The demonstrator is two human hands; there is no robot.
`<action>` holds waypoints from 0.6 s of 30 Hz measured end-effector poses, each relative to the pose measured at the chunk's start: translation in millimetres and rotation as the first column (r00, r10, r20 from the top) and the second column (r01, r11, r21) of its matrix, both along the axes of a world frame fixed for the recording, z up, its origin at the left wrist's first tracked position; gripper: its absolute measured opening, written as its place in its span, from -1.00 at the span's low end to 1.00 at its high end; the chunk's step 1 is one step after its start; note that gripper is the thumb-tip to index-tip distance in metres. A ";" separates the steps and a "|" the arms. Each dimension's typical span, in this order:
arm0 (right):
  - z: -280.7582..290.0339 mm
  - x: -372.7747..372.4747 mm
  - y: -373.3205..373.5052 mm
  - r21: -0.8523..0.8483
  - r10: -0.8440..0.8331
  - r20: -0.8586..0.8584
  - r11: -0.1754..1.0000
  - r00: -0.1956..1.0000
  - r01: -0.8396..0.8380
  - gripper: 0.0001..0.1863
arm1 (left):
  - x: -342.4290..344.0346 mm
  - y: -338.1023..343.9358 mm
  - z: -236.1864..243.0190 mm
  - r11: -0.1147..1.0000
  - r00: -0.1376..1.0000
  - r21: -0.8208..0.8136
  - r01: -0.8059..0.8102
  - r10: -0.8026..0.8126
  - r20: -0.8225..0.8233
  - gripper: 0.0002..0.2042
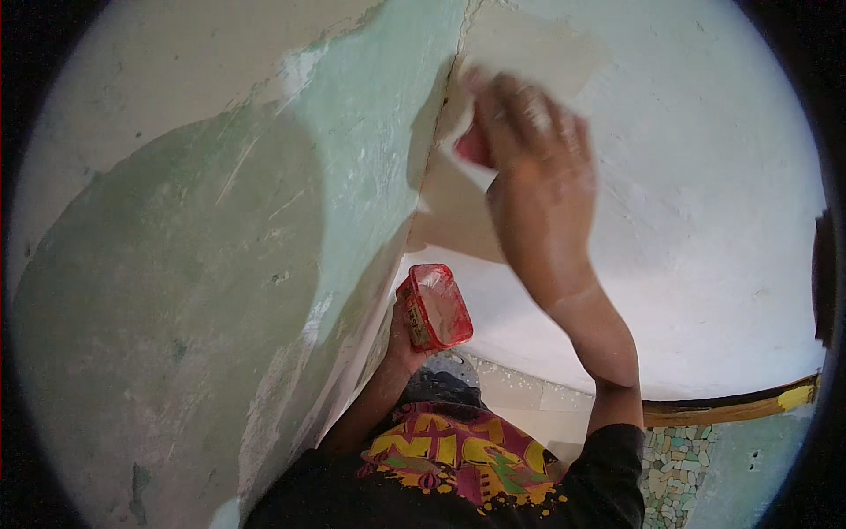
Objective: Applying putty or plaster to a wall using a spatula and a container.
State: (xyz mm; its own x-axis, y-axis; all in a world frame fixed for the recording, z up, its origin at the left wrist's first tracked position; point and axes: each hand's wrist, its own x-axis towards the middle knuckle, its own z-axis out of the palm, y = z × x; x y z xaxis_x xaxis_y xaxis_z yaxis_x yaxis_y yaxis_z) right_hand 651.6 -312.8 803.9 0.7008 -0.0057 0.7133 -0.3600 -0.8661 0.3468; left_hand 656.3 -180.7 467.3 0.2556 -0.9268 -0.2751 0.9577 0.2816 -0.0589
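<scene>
My left hand [403, 346] is wrapped round the side of a small red plastic tub [411, 310], tilted so that its open top faces me. Inside the tub lies a pale, whitish paste [443, 309] that also smears the rim. Higher up, my right hand [539, 141] is closed on a red, flat, scraper-like tool [474, 146], mostly hidden by the fingers and blurred by motion. This hand is just right of a cracked corner seam [438, 123], over a beige patch [529, 44] on the wall. White residue marks its knuckles.
On the left stands a green wall [220, 220] with scraped, patchy paint. The right wall [705, 220] is paler. Low on the right are a brown wooden edge [731, 407] and a strip of pebble mosaic [679, 463]. White specks dot the floor [511, 383].
</scene>
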 end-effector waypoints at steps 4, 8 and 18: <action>22.9 5.5 -18.0 -0.030 -0.105 0.177 0.993 0.979 0.112 -0.39 | -3.5 -4.8 3.4 0.995 0.996 0.104 -0.001 -0.008 0.084 -0.18; -34.1 7.9 -7.6 -0.031 -0.132 0.099 0.990 0.986 0.135 -0.45 | -3.1 -5.5 5.3 0.997 0.992 0.076 -0.027 0.018 0.123 -0.20; -59.9 -23.2 -5.0 0.156 -0.090 -0.170 0.981 0.981 0.117 -0.51 | -0.3 -3.8 7.5 0.999 0.994 0.047 0.000 -0.005 0.105 -0.21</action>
